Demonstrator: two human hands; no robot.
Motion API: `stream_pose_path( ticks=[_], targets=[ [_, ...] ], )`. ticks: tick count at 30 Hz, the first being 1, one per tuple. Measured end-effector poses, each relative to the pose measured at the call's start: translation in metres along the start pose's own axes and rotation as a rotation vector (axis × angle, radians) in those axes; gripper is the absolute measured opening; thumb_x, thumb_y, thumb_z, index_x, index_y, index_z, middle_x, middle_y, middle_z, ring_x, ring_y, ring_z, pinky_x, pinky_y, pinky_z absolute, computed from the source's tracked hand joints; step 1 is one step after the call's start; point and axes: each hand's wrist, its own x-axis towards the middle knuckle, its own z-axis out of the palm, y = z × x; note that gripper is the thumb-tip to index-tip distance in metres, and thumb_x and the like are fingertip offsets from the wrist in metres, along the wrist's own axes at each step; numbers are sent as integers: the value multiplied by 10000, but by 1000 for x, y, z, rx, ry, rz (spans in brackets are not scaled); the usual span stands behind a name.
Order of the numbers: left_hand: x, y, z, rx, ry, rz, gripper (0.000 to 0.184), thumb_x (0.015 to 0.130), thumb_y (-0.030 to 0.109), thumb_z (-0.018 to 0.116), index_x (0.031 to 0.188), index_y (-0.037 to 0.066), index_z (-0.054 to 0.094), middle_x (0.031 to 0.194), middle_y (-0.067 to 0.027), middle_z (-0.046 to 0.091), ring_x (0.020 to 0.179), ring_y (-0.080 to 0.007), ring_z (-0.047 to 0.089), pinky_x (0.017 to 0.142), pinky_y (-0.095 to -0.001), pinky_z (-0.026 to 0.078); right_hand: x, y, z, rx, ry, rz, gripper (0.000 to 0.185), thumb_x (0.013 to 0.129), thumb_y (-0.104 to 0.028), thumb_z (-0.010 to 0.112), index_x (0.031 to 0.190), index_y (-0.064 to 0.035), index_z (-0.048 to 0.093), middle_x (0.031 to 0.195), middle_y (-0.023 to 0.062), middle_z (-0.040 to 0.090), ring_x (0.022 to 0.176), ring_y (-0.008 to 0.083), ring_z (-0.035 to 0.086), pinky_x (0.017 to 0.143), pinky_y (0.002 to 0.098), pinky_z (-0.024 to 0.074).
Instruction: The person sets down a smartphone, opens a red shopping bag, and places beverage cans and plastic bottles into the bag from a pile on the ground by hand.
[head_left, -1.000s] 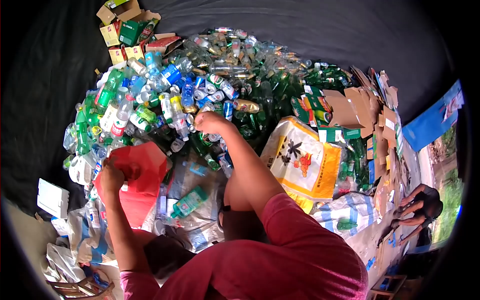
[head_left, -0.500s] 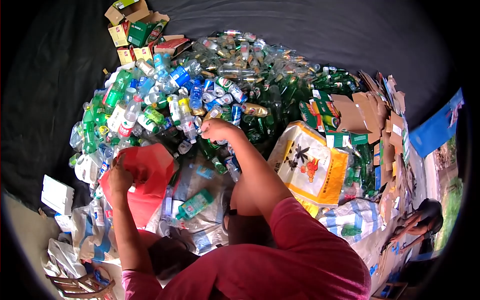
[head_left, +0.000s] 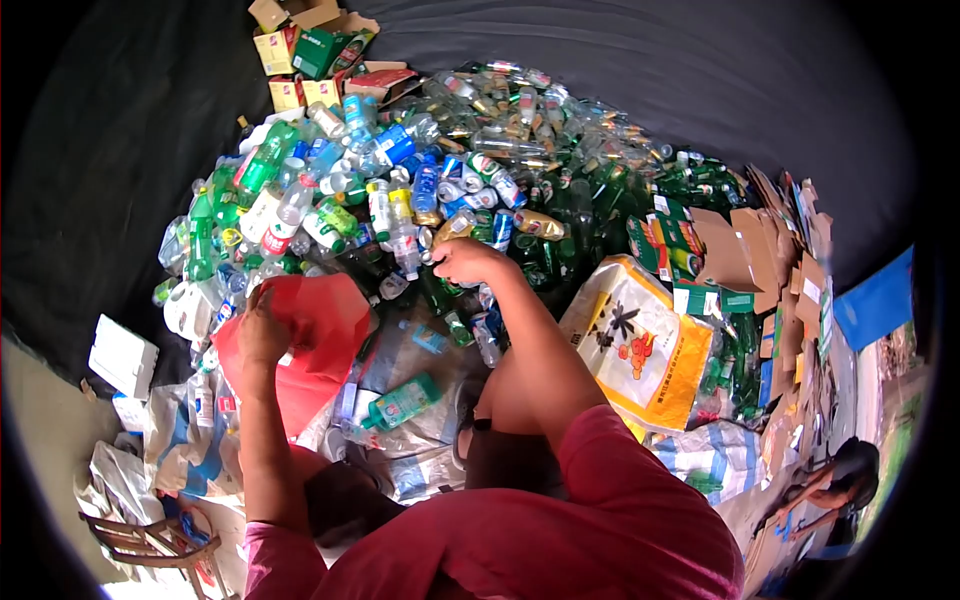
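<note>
My left hand [head_left: 263,325] is closed on the upper left edge of a red bag [head_left: 318,340], which hangs partly spread before my knees. My right hand [head_left: 466,262] reaches to the pile, its fingers bent at the lower edge of the cans, near a gold can [head_left: 455,227] and a clear bottle [head_left: 405,250]. What its fingertips hold, if anything, is too small to make out. Below the hands a green bottle [head_left: 403,401] lies on a pale woven sheet.
Glass bottles [head_left: 510,145] are heaped at the back. A yellow and white sack [head_left: 640,345] lies right of my right arm, beside flattened cardboard [head_left: 740,255]. A white box [head_left: 122,356] and a wooden chair [head_left: 150,545] are at left. Another person [head_left: 835,485] crouches at far right.
The whole view has shifted, so the pile and both hands appear further right and slightly lower. My left hand keeps its hold on the red bag; my right hand stays by the cans.
</note>
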Motion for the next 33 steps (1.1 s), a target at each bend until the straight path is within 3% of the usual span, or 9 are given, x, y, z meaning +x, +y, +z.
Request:
stream_pose_path(
  ticks=[7,9,11,17,21,23,26,30,33],
  targets=[
    [-6,6,-2,-34,20,10,678,781,230,733,1404,92,503,1521,-98,425,1192,-345,593,946,-441,518,15,19,7,185,-119,57,374,882,-237,712,1205,-67,627,874,66,693,696,162,662,613,316,496],
    [-7,11,-6,-53,0,-52,666,786,211,722,1405,105,500,1528,-77,417,1156,-342,616,920,-445,531,23,18,5,417,-288,178,440,880,-233,715,1270,-82,578,1054,46,680,877,178,678,703,325,543],
    [-10,11,-6,-45,-26,-40,662,790,201,712,1409,123,494,1537,-50,406,1122,-335,635,897,-451,541,36,26,9,689,-231,279,414,886,-211,705,1270,-112,588,1124,85,669,938,241,693,747,372,554],
    [-12,12,-13,-45,-44,-97,583,833,136,641,1400,126,506,1540,-35,404,1099,-317,650,873,-434,555,138,85,13,339,346,406,447,776,-190,758,1195,-92,639,1044,120,713,881,266,709,710,415,566],
    [-8,3,-7,-35,42,-32,614,767,121,703,1362,101,553,1516,-54,437,1025,-316,678,844,-419,566,175,94,-4,-232,591,362,527,792,-157,635,1310,-84,572,1210,199,666,1134,377,631,968,424,496],
    [-9,13,-24,-91,-6,-65,499,835,57,547,1333,68,569,1478,-87,483,1104,-337,643,889,-436,541,188,89,-16,-246,581,416,634,785,-168,627,1399,-103,485,1306,195,615,1214,389,575,1005,412,480],
    [-8,14,-33,-116,-20,-61,455,837,71,559,1290,63,596,1439,-113,518,1053,-354,659,869,-430,544,223,114,-17,-421,654,319,722,789,-152,614,1466,-128,364,1495,184,420,1310,388,485,1039,420,457],
    [-4,13,-33,-151,8,-44,438,817,56,582,1253,66,617,1406,-135,544,1008,-370,670,859,-424,545,247,107,-26,-524,607,220,813,768,-285,735,1477,-151,359,1500,188,396,1346,388,440,1089,435,415],
    [-1,11,-28,-135,78,-15,454,794,29,597,1245,76,624,1396,-142,551,997,-376,672,860,-420,544,256,90,-25,-659,496,319,886,758,-349,769,1502,-181,318,1527,172,368,1357,365,444,1081,459,424]
  ],
)
